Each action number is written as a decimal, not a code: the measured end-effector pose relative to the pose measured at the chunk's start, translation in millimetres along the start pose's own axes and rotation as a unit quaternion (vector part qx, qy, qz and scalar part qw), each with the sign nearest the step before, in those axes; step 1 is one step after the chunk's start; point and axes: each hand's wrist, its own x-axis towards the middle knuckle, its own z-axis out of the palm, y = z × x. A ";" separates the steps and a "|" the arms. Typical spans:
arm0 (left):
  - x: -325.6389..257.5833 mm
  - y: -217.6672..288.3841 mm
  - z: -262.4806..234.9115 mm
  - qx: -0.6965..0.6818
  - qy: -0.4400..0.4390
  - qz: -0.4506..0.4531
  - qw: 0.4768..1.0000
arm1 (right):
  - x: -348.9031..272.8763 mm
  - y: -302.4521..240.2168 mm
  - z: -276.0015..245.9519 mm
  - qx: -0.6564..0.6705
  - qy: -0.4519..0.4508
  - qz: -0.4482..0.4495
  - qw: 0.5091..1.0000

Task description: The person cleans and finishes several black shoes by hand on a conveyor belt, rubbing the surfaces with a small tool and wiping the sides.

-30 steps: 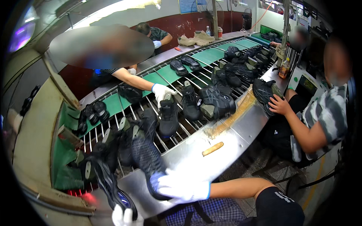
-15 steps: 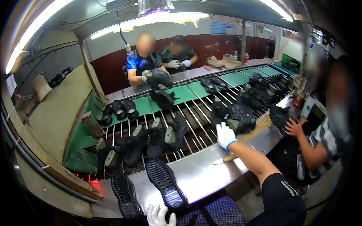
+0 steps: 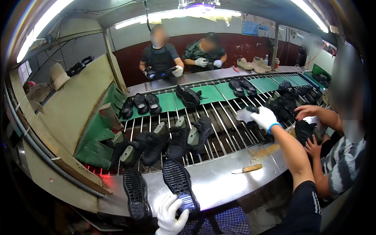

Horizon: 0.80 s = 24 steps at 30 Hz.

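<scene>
Two black shoe soles, tread-like inner side up, lie on the metal ledge: a left sole (image 3: 135, 190) and a right sole (image 3: 176, 176) with a shiny heel. My left hand (image 3: 171, 217), in a white glove, is at the right sole's heel, fingers apart and holding nothing; whether it touches is unclear. My right hand (image 3: 265, 118), also gloved, reaches across to the rack. Its fingers close on a blurred black shoe with a pale underside (image 3: 244, 114). Several black shoes on grey lasts (image 3: 178, 139) stand on the rods left of it.
A wooden-handled knife (image 3: 252, 168) lies on the ledge (image 3: 219, 180). Behind the rod rack runs a green belt (image 3: 219, 92) carrying black soles and a shoe. On the right a co-worker's hands hold a black shoe (image 3: 304, 132). Two gloved co-workers work across the line.
My left hand has risen to the right sole's heel. My right hand has closed on a shoe on the rack and shifted it. The view has swung left.
</scene>
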 end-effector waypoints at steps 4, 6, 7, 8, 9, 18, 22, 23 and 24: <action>44.6 5.2 32.3 -0.050 -0.071 0.072 0.994 | -55.8 47.1 -88.4 0.406 -0.181 0.028 0.896; 69.0 23.3 41.3 -0.089 -0.003 0.035 0.995 | -120.5 17.8 -79.9 0.506 -0.105 -0.054 0.854; 76.9 33.6 53.0 -0.194 -0.033 -0.043 0.980 | -161.2 13.7 -86.0 0.542 -0.057 -0.089 0.834; 78.9 45.2 58.3 -0.291 -0.059 -0.117 0.948 | -199.4 28.3 -76.8 0.506 -0.036 -0.106 0.855; 61.8 47.3 58.3 -0.301 -0.056 -0.040 0.951 | -233.5 36.1 -65.0 0.472 -0.021 -0.128 0.872; -82.0 103.6 63.8 -0.543 -0.449 -0.573 0.418 | -391.8 -6.2 79.0 0.860 -0.243 0.008 0.448; -2.5 55.9 1.5 -0.225 -0.390 -0.143 0.882 | -399.8 83.0 151.3 0.843 -0.213 0.147 0.471; 18.0 33.8 2.2 -0.170 -0.289 -0.120 0.935 | -406.4 99.6 172.6 0.841 -0.206 0.180 0.466; 45.4 9.4 8.6 -0.101 -0.161 -0.049 0.981 | -414.4 112.4 191.5 0.840 -0.201 0.207 0.460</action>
